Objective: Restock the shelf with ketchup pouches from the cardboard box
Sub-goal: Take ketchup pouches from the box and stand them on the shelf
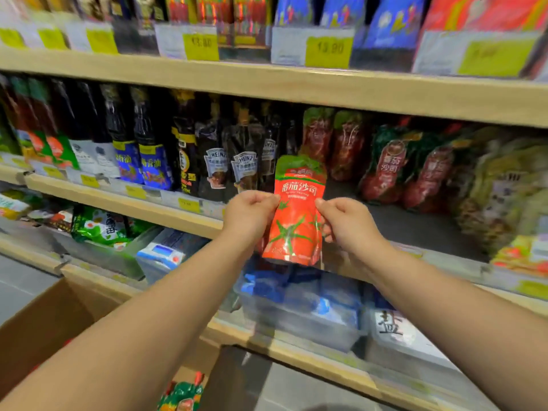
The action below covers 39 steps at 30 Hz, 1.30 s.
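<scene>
The cardboard box [44,324] is cut off by the left edge and partly hidden behind the left forearm. Price tags [327,51] and the far-right packets [504,197] blur beyond reading.

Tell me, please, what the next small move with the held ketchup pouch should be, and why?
Probably carry the ketchup pouch, pinched by the left hand and right hand, forward onto the bare shelf patch before the standing pouches.

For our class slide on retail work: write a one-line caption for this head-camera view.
Both hands hold a red ketchup pouch upright before the shelf gap, cardboard box below.
</scene>
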Tool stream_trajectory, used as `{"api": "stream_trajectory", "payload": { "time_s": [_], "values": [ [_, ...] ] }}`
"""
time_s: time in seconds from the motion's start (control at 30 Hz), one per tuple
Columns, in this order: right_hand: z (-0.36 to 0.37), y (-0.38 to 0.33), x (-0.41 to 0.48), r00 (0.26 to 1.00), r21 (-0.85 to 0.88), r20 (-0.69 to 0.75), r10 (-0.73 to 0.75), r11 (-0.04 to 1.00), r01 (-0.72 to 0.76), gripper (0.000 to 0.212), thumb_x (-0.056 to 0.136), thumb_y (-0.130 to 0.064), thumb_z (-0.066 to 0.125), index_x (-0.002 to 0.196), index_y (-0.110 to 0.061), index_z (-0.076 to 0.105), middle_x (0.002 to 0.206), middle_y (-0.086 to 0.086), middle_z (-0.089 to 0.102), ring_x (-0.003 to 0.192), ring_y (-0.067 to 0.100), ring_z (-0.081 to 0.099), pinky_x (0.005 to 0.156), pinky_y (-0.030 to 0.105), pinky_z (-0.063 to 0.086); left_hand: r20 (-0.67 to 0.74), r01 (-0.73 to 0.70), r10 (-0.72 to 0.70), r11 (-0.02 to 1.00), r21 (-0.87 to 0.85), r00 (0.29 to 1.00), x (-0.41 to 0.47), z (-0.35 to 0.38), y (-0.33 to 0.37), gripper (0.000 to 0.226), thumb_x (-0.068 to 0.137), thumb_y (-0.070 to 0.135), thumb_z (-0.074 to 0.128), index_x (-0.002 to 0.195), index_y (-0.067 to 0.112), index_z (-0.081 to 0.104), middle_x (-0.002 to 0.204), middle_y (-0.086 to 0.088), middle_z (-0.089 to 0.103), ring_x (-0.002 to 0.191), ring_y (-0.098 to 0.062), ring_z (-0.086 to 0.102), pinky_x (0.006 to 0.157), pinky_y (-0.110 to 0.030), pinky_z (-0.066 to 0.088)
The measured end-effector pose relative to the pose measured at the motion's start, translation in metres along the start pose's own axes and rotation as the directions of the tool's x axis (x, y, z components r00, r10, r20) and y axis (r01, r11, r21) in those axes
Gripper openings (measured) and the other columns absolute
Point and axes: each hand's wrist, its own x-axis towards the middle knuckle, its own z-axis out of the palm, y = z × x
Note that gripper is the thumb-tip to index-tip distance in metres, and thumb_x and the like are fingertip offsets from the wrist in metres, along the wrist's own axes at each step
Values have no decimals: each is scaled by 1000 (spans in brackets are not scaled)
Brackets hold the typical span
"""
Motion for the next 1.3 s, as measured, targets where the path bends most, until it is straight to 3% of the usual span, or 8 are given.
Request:
{"api": "stream_trajectory", "payload": {
  "time_s": [0.13, 0.27, 0.4, 0.57, 0.77, 0.97, 1.1, 1.3],
  "values": [
    [-30, -12, 38, 993, 5, -117, 12, 1000, -12, 22, 92, -25, 54, 75, -11, 58, 57, 3, 50, 47, 12, 46, 40, 20, 39, 100, -120, 110, 988, 101, 989, 18, 38, 24, 14, 85, 14, 59, 78, 21, 70, 69, 13, 65, 61, 4, 62, 55, -12, 49],
    [-47, -14, 75, 969, -26, -246, 8, 1000, -14, 17, 91, -28, 56, 97, -14, 60, 61, 1, 54, 47, 11, 51, 32, 15, 40, 133, -71, 64, 996, 53, 989, 45, 74, 36, 32, 90, 10, 47, 119, 11, 61, 110, -8, 65, 97, -23, 62, 85, -32, 51],
    [-56, -3, 98, 962, -85, -271, -27, 996, 4, 20, 91, -29, 54, 98, -12, 60, 64, 1, 61, 45, 11, 58, 41, 21, 48, 131, -19, 29, 997, -72, 991, 68, 100, 28, 30, 92, 3, 44, 118, 6, 60, 107, -8, 62, 101, -25, 58, 97, -36, 47],
    [-58, 20, 103, 963, -54, -269, 0, 998, -15, 15, 94, -26, 50, 91, -12, 57, 68, 3, 63, 44, 5, 60, 46, 17, 54, 115, -83, 84, 996, -10, 990, 79, 113, 5, 24, 94, 5, 44, 76, 7, 59, 55, 7, 69, 73, -17, 56, 72, -28, 45],
    [-51, 27, 93, 969, 46, -247, 17, 999, -6, 11, 93, -22, 54, 98, -12, 56, 73, -2, 60, 56, 13, 60, 62, 27, 56, 180, -190, 173, 978, 86, 968, 54, 103, -4, 52, 87, 5, 41, 134, 26, 47, 123, 0, 60, 109, -16, 57, 94, -29, 46],
    [-42, 28, 84, 956, -58, -290, 53, 996, -72, 14, 90, -31, 53, 86, -17, 52, 87, 9, 64, 89, 34, 65, 87, 51, 53, 197, -169, 74, 829, 533, 978, 44, 92, 6, 19, 80, 24, 50, 94, 15, 60, 86, -10, 64, 76, -29, 61, 70, -35, 52],
    [-37, 27, 88, 969, -170, -227, 100, 975, -140, 34, 95, -30, 42, 120, -12, 56, 116, 12, 64, 101, 30, 62, 90, 42, 52, 245, -152, 17, 825, 544, 969, 49, 100, 1, 45, 80, 15, 50, 126, 14, 47, 120, -10, 57, 101, -30, 60, 88, -41, 52],
    [-42, 22, 104, 977, -191, -199, 74, 975, -113, 38, 98, -27, 31, 119, -8, 56, 120, 19, 60, 109, 35, 57, 99, 47, 45, 281, -199, 35, 790, 580, 959, 79, 125, 0, 34, 89, 23, 50, 120, 9, 56, 124, -15, 60, 112, -33, 57, 92, -32, 45]
  ]
}}
